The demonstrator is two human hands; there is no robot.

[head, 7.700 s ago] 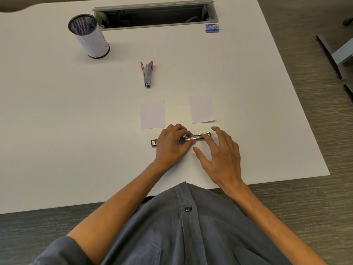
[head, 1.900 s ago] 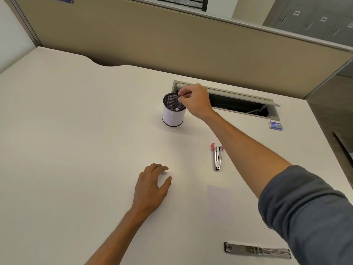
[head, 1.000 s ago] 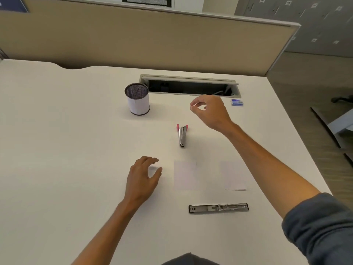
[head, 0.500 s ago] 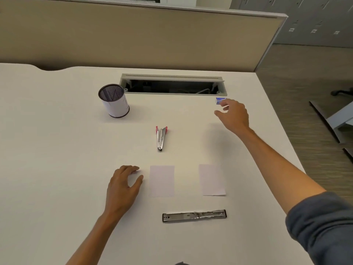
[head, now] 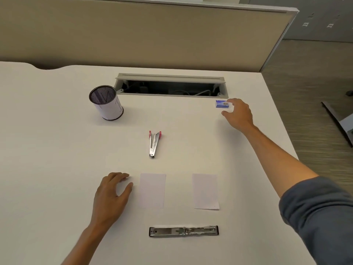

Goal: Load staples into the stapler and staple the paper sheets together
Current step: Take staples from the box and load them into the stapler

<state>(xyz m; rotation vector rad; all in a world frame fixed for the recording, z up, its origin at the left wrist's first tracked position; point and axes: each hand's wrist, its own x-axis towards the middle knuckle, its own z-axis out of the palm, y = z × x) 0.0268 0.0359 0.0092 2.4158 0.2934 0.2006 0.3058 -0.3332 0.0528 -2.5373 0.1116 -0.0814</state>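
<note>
2 paper sheets [head: 152,190] lie before the opened stapler [head: 183,231] at the surface's near edge. Right hand [head: 238,115], fingers spread, reaches the staple box [head: 221,104] by the far edge; better pinch its sides squarely. Left hand [head: 111,192] rests relaxed.

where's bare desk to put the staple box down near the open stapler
Bare desk lies between the two paper sheets, just beyond the stapler, and right of the right sheet. Crowded: the left hand beside the left sheet. The right hand is at the staple box.
</note>
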